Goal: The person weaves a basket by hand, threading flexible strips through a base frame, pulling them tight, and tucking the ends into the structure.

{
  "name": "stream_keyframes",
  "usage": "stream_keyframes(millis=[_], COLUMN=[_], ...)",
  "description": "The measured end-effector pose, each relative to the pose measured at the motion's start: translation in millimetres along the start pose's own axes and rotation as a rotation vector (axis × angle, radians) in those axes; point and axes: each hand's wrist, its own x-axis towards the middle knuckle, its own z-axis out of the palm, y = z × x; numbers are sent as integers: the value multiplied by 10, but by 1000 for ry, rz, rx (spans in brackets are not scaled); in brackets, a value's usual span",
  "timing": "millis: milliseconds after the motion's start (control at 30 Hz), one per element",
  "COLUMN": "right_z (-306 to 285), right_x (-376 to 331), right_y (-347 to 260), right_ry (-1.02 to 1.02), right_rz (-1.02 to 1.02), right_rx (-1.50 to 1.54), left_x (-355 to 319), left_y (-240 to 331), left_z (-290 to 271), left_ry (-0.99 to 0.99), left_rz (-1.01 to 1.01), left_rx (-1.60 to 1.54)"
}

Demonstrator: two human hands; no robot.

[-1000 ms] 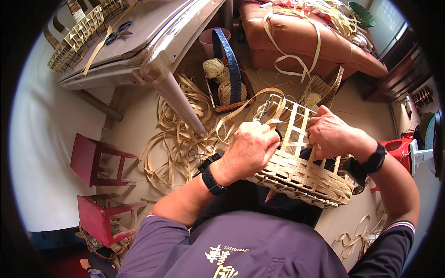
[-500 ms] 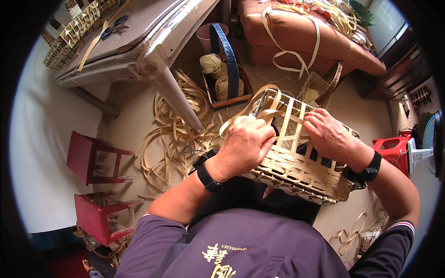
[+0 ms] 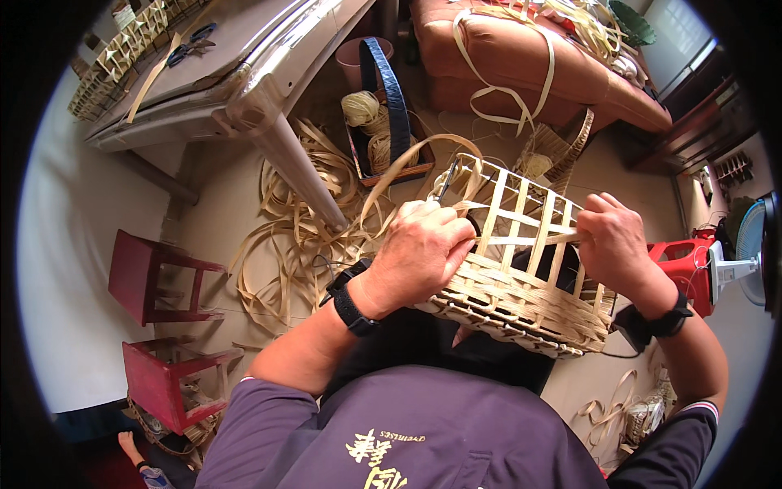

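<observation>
A partly woven basket [image 3: 529, 306] of flat tan strips rests across my lap. Its lower side is densely woven, while the upper part is an open lattice of upright strips. My left hand [image 3: 423, 248] is closed at the basket's left end, with a thin dark tool [image 3: 446, 181] sticking up past the fingers; its lower part is hidden. At the right end my right hand [image 3: 612, 244] pinches a flat weaving strip [image 3: 542, 240] that runs across the uprights. A loose length of strip [image 3: 428, 143] arches above my left hand.
Coiled strips [image 3: 285, 236] lie on the floor by a table leg [image 3: 305, 171]. Beyond are a box with a dark blue handle [image 3: 391, 98], balls of cord [image 3: 358, 107] and an orange sofa [image 3: 489, 49]. Red stools [image 3: 159, 387] stand left; a fan [image 3: 753, 236] stands right. Scissors [image 3: 189, 47] lie on the table.
My right hand has moved right, from over the lattice to the basket's right end, drawing the strip across the uprights. My left hand has stayed at the left end.
</observation>
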Motion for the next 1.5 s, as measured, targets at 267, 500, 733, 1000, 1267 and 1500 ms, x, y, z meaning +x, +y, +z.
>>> stream_keyframes(millis=[267,500,733,1000,1267,1500], right_z=[-68,287,399,327,-226,329], right_x=[-397,-288,-288,-533,-949,-1331], right_y=[206,170,154,115,-148,-304], right_ry=[-163,-198,4,296,91,219], right_rz=[-174,-332,-196,-242,453,918], right_rx=[445,101,99,-128,325,1186], left_x=[-25,5,-20,-52,-136,-146], left_y=[-6,-68,-97,-50,-73,-80], left_z=[-29,-18,-72,-119,-211,-227], left_ry=[-11,2,-20,-84,-11,-80], left_rz=[-16,27,35,-3,2,-29], left_rx=[-14,-41,-13,-6,-5,9])
